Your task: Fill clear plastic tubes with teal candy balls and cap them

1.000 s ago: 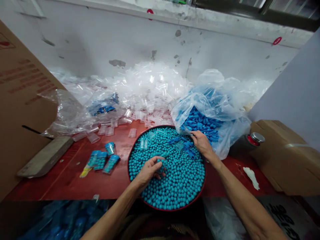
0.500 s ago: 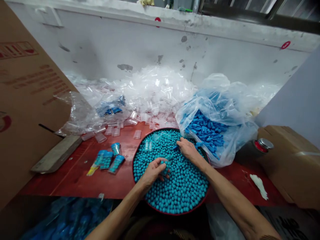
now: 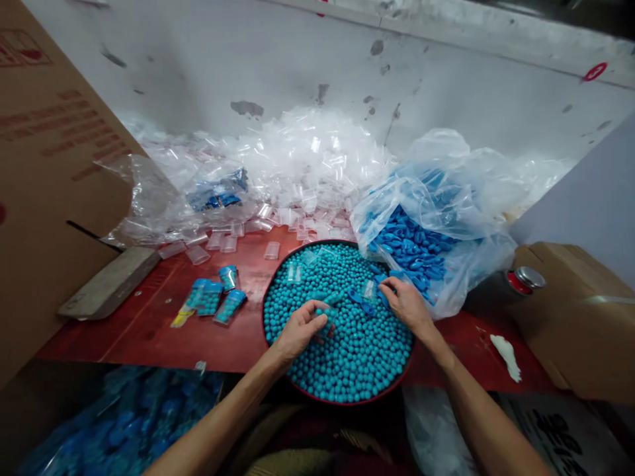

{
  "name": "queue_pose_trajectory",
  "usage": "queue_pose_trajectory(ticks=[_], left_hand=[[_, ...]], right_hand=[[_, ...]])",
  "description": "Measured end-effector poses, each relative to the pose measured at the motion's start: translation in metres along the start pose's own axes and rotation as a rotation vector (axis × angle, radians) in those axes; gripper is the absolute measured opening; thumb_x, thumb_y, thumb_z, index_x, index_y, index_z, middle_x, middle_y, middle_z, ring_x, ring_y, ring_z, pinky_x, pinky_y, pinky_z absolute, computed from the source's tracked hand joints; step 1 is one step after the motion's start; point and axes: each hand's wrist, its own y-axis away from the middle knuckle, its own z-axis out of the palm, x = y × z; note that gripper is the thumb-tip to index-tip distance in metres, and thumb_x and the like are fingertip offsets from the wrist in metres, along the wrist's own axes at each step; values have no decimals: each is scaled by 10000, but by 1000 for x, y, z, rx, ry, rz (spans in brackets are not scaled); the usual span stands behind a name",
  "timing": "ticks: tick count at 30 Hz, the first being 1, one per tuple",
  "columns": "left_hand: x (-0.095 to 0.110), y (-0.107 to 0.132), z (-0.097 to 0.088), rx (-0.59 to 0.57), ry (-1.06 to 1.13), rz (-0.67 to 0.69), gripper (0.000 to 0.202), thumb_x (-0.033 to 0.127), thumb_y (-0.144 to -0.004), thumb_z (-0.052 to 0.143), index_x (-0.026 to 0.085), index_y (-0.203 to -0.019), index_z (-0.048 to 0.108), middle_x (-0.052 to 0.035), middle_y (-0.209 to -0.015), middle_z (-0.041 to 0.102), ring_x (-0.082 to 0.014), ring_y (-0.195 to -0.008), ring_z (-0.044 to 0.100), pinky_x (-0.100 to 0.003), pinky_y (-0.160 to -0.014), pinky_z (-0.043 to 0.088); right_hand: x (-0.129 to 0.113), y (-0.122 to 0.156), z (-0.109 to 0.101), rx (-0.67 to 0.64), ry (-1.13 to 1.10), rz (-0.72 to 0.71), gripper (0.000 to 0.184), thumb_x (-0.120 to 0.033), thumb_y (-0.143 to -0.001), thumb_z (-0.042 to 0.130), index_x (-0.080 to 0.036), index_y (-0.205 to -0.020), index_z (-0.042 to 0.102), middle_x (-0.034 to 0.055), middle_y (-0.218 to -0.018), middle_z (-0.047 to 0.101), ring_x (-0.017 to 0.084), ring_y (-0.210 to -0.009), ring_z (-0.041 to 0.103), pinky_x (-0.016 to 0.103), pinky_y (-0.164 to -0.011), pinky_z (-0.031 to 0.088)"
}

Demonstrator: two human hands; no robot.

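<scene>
A round red-rimmed tray (image 3: 265,330) is full of turquoise beads (image 3: 342,370). Over its middle, my left hand (image 3: 303,329) is closed around a small clear plastic container (image 3: 325,317) with turquoise beads in it; the fingers partly cover it. At the tray's right side my right hand (image 3: 405,305) has thumb and fingertips pinched on a small blue plastic piece (image 3: 383,299), mostly hidden. Loose blue pieces (image 3: 361,302) lie on the beads just left of those fingers. Empty clear containers (image 3: 294,273) rest on the beads toward the back.
Filled containers with blue tops (image 3: 231,306) stand and lie left of the tray. Behind are a heap of clear containers (image 3: 317,158) and an open bag of blue pieces (image 3: 411,244). A grey block (image 3: 112,281), cardboard boxes (image 3: 570,311) and a metal-lidded flask (image 3: 526,281) flank the table.
My right hand has moved right, toward the bag side of the tray. Blue pieces now show on the beads where it was. My left hand keeps its hold; the view has tilted down.
</scene>
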Motion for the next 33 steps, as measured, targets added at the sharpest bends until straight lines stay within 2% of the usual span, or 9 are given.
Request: queue_pose_trajectory(ticks=[3, 6, 9, 12, 15, 18, 22, 27, 33], left_hand=[[-1, 1, 2, 1, -18, -18, 297, 338, -729, 543, 160, -951, 457, -37, -737, 604, -162, -663, 604, -211, -512, 403], [-2, 2, 3, -2, -28, 4, 286, 328, -723, 550, 158, -935, 464, -34, -729, 600, -157, -662, 598, -209, -513, 395], [-3, 2, 5, -14, -25, 25, 285, 331, -716, 556, 157, -923, 464, -32, -716, 600, -152, -643, 591, -203, -494, 381], [-3, 1, 6, -20, -17, 20, 301, 342, -708, 566, 160, -923, 460, -39, -726, 605, -153, -612, 589, -198, -467, 366], [-4, 0, 5, -25, -18, 27, 297, 349, -718, 560, 163, -926, 459, -42, -729, 606, -150, -594, 591, -193, -453, 358], [-4, 0, 4, -31, -19, 44, 294, 356, -731, 545, 165, -935, 455, -36, -731, 606, -142, -589, 590, -192, -461, 371], [-4, 3, 6, -42, -19, 118, 279, 354, -736, 539, 163, -921, 455, 1, -685, 563, -106, -545, 553, -186, -461, 390], [-5, 7, 10, -49, -3, 160, 286, 337, -761, 508, 193, -984, 402, 41, -666, 491, -49, -427, 455, -173, -416, 390], [-1, 7, 13, -39, -2, 146, 395, 352, -753, 513, 185, -1094, 404, 37, -654, 484, -46, -397, 437, -176, -391, 367]], right_hand=[[-22, 6, 13, -48, 237, -50, 250, -395, -797, 458, -203, -931, 543, 53, -851, 600, 188, -791, 553, 261, -636, 388], [-39, 7, 30, -81, 422, -101, 181, -333, -794, 483, -193, -899, 525, 73, -904, 545, 197, -824, 511, 270, -644, 374], [-42, 2, 39, -90, 475, -129, 122, -270, -815, 448, -189, -865, 523, 81, -903, 515, 206, -852, 472, 297, -688, 362], [-39, -5, 37, -123, 460, -187, 125, -248, -816, 441, -195, -866, 543, 86, -912, 510, 214, -876, 454, 316, -719, 355], [-40, -9, 30, -135, 340, -197, 143, -236, -788, 483, -184, -891, 569, 91, -926, 534, 217, -903, 469, 325, -758, 369], [-48, -3, 20, -121, 3, -209, 229, -213, -801, 456, -165, -1003, 551, 89, -973, 578, 197, -922, 513, 324, -803, 393], [-61, 14, 12, -277, -399, -296, 277, -243, -814, 432, -203, -1056, 561, 49, -1000, 620, 169, -900, 565, 313, -814, 424], [-67, 23, 7, -255, -605, -169, 315, -276, -796, 458, -197, -1083, 561, 35, -1005, 625, 167, -889, 576, 311, -794, 448], [-70, 29, 6, -211, -667, -163, 277, -294, -789, 471, -220, -1022, 603, 28, -963, 636, 166, -887, 575, 326, -825, 433]])
